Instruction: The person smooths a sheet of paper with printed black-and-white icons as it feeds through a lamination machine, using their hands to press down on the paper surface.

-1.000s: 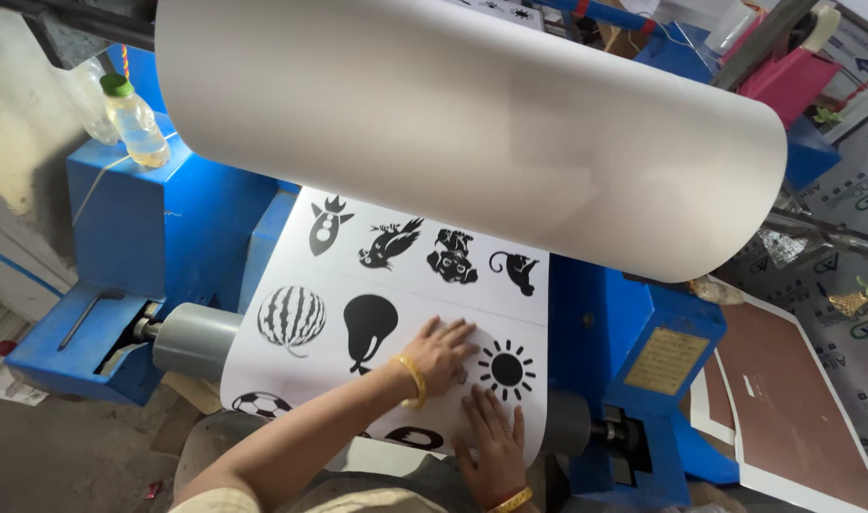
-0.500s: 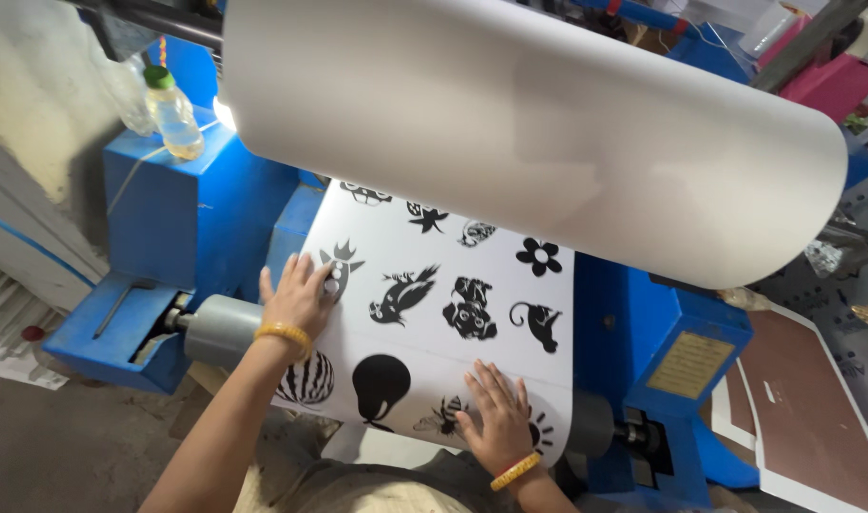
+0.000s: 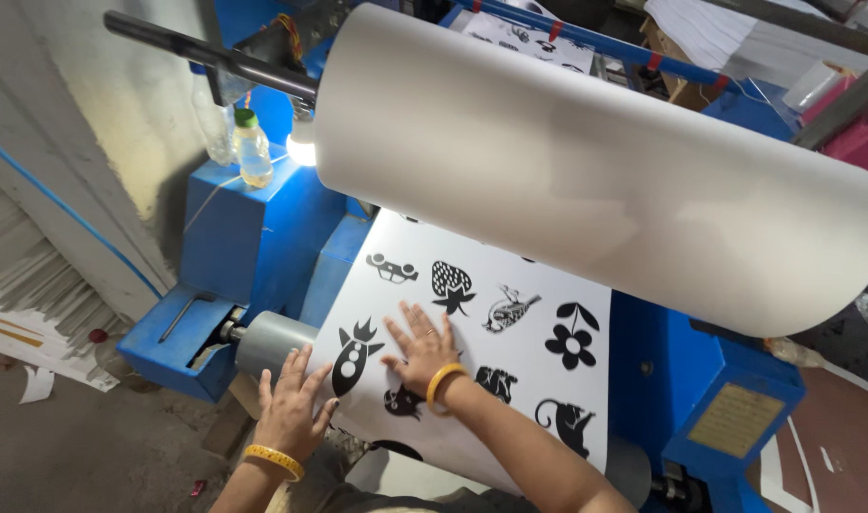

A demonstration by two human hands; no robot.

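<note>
A big white cylindrical roll of film (image 3: 605, 161) is hanging over the blue metal laminating machine (image 3: 253, 237), and below the roll a white printed sheet with black silhouette pictures (image 3: 491, 351) is lying across the grey roller (image 3: 272, 342). On that sheet the right hand (image 3: 422, 350) is pressing flat with fingers spread, gripping nothing. The left hand (image 3: 291, 408) is resting open on the sheet's left edge beside the roller, a small clear plastic bottle with a green cap (image 3: 252, 149) standing on the machine further left.
</note>
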